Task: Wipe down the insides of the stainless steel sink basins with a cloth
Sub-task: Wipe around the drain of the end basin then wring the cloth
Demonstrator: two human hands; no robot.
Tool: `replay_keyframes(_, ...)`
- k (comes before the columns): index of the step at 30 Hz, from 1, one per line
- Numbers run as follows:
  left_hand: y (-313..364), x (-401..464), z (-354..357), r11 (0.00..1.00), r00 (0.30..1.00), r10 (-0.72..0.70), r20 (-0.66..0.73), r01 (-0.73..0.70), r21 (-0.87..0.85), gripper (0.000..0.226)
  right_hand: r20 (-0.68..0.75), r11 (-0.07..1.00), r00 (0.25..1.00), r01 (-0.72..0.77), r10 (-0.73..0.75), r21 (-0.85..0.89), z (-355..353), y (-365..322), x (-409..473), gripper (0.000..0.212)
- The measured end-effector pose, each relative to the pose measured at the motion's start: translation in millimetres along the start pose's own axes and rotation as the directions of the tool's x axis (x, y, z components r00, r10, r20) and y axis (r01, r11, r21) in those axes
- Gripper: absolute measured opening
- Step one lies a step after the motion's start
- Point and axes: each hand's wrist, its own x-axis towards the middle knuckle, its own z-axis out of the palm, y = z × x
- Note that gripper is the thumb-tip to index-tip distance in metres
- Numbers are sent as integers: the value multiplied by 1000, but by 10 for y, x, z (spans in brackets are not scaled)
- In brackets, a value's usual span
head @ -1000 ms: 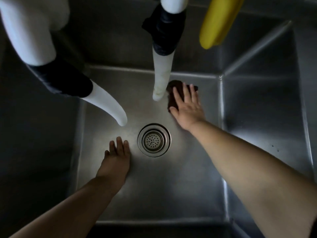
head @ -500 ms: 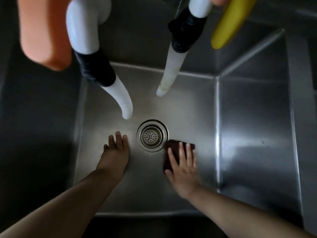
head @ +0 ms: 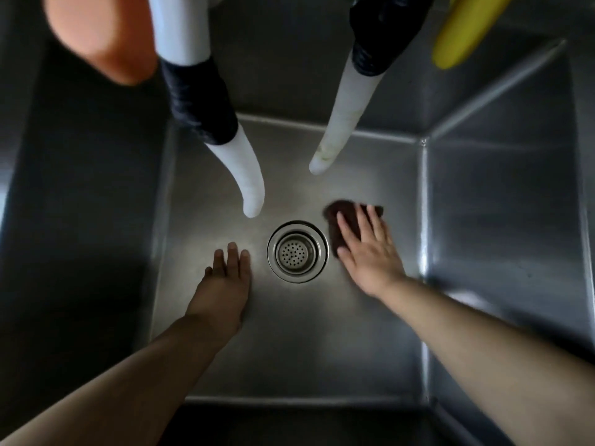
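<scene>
I look straight down into a deep stainless steel sink basin point(head: 302, 355) with a round strainer drain point(head: 297, 251) in the middle of its floor. A dark brown cloth point(head: 338, 217) lies flat on the floor just right of the drain. My right hand point(head: 367, 249) presses on it with straight, spread fingers and covers most of it. Left of the drain, my left hand point(head: 225, 278) rests flat on the bare floor with fingers straight, holding nothing.
Two white hose spouts with black collars hang into the basin, a left spout point(head: 248, 185) and a right spout point(head: 335, 136). An orange object point(head: 96, 37) hangs top left, a yellow one point(head: 463, 30) top right. Steep walls point(head: 502, 220) close in all sides.
My right hand slid the cloth from the far side of the floor toward me past the drain, then back away to beside the drain. My left hand stayed planted.
</scene>
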Motion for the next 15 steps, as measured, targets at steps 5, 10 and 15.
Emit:
replay_keyframes(5,-82,-41,33,999,1000,20,-18,-21,-43,123,17,984,1000,-17,15,178,-240,-545,719,57)
replay_keyframes(10,-325,-176,-104,990,981,-115,-155,101,-93,98,61,966,965,250,-254,66,-204,-1102,633,57)
replay_keyframes(15,-563,-330,-246,945,950,-287,-123,302,129,66,92,841,839,540,-536,-30,2,-1431,2,55)
